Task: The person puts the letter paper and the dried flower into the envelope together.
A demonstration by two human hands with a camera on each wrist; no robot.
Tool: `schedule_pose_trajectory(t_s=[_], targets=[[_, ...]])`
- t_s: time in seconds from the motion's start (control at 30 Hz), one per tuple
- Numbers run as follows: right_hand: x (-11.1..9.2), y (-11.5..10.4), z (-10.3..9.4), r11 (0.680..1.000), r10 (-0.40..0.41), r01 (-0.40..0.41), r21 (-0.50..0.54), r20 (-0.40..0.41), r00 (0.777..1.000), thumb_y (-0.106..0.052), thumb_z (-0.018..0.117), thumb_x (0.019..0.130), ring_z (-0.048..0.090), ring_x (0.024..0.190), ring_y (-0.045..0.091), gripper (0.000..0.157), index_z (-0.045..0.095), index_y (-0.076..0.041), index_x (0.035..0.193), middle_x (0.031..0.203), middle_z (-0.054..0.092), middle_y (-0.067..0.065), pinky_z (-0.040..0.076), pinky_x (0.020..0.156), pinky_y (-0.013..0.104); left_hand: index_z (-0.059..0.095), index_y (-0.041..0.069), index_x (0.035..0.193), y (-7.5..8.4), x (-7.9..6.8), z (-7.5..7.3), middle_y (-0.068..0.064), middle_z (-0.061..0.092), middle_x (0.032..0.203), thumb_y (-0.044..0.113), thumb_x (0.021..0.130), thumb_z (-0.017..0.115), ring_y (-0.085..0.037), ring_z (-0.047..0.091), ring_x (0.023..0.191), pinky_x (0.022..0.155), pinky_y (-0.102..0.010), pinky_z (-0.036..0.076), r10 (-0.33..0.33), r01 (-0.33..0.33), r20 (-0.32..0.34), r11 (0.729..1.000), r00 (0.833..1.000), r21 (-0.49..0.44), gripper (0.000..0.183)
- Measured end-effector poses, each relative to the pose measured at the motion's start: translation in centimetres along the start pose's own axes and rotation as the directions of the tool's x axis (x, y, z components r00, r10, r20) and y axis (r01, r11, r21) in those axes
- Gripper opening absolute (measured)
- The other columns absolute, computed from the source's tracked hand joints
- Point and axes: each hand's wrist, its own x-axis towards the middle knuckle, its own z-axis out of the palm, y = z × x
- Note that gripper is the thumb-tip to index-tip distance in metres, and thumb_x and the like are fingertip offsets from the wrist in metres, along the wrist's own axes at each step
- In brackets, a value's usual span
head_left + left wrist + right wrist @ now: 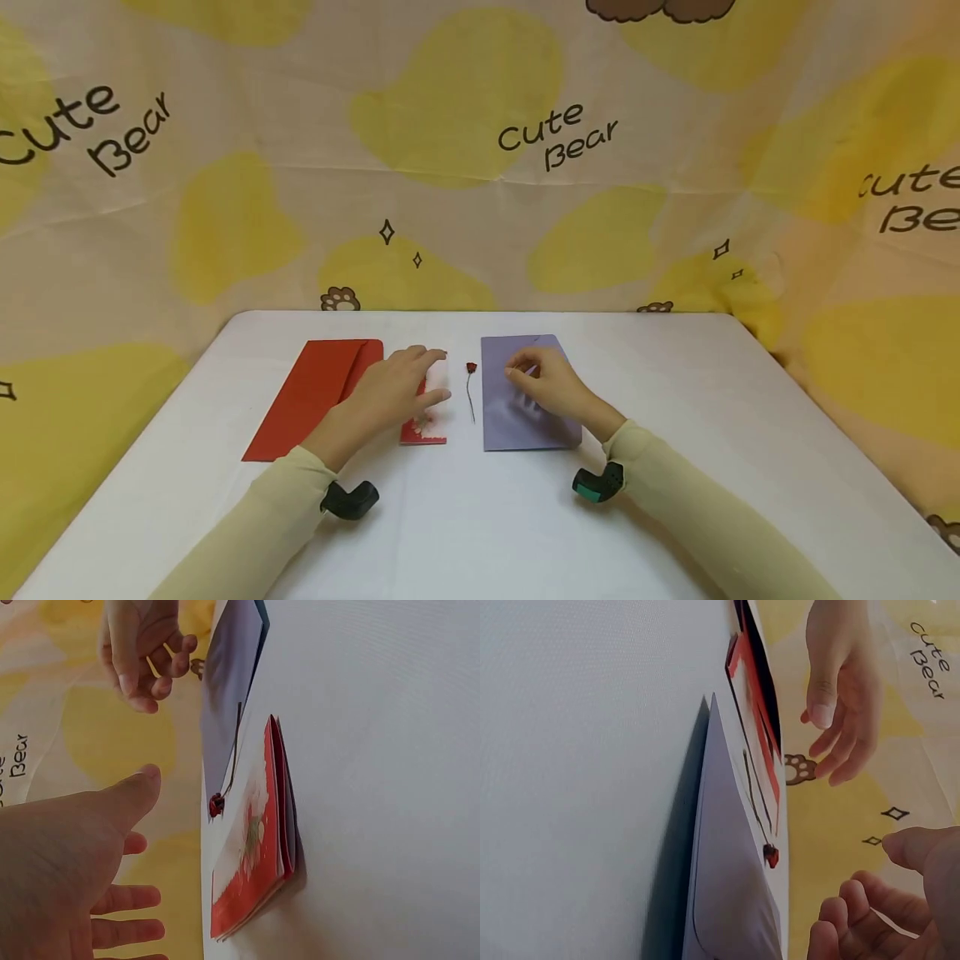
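Observation:
My left hand (386, 390) hovers over a small red-and-white folded card (433, 429), thumb and fingers spread and holding nothing. In the left wrist view the card (247, 859) shows stacked layers at its edge, with the fingers apart from it. To the card's right lies a single small red rose (471, 367) on a thin stem. My right hand (551, 385) is above a purple envelope (501, 421), its fingers loosely bent with nothing between them. The right wrist view shows a gap between thumb and fingers above the envelope (727, 862).
A red envelope (300, 412) lies on the left, partly behind my left forearm. Everything rests on a white table (465, 525). A yellow patterned cloth (450, 100) hangs behind the table's far edge. Each wrist carries a dark camera.

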Motion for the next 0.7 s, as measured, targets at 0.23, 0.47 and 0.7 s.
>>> schedule_pose_trajectory(t_s=[0.23, 0.47, 0.7], targets=[[0.3, -0.6, 1.0, 0.999, 0.001, 0.0, -0.039, 0.013, 1.0, -0.015, 0.065, 0.097, 0.057, 0.064, 0.013, 0.016, 0.072, -0.002, 0.103, 0.093, 0.073, 0.011, 0.048, 0.061, 0.024, 0.051, 0.013, 0.146, -1.3, -1.2, -0.5, -0.017, 0.057, 0.144, 0.047, 0.091, 0.071, -0.036, 0.057, 0.131, 0.1, -0.054, 0.053, -0.019, 0.019, -0.006, 0.999, 1.0, 0.038, 0.067], [0.2, -0.5, 1.1, 1.0, 0.004, -0.004, -0.028, 0.032, 0.999, -0.015, 0.065, 0.097, 0.056, 0.059, 0.009, 0.017, 0.072, -0.001, 0.104, 0.093, 0.072, 0.011, 0.049, 0.056, 0.024, 0.048, 0.014, 0.149, -2.3, -2.1, -1.4, -0.021, 0.053, 0.147, 0.047, 0.091, 0.071, -0.041, 0.052, 0.134, 0.099, -0.059, 0.052, -0.069, 0.069, 0.015, 0.996, 0.997, 0.053, 0.07], [0.6, -0.7, 1.5, 0.999, 0.008, -0.006, -0.043, 0.051, 0.999, -0.017, 0.065, 0.097, 0.058, 0.063, 0.008, 0.018, 0.073, -0.003, 0.105, 0.092, 0.072, 0.008, 0.05, 0.06, 0.023, 0.052, 0.012, 0.145, -3.5, -3.3, -2.2, -0.021, 0.057, 0.142, 0.046, 0.09, 0.073, -0.041, 0.057, 0.128, 0.094, -0.058, 0.055, -0.05, 0.051, -0.013, 0.997, 0.999, 0.05, 0.068]])
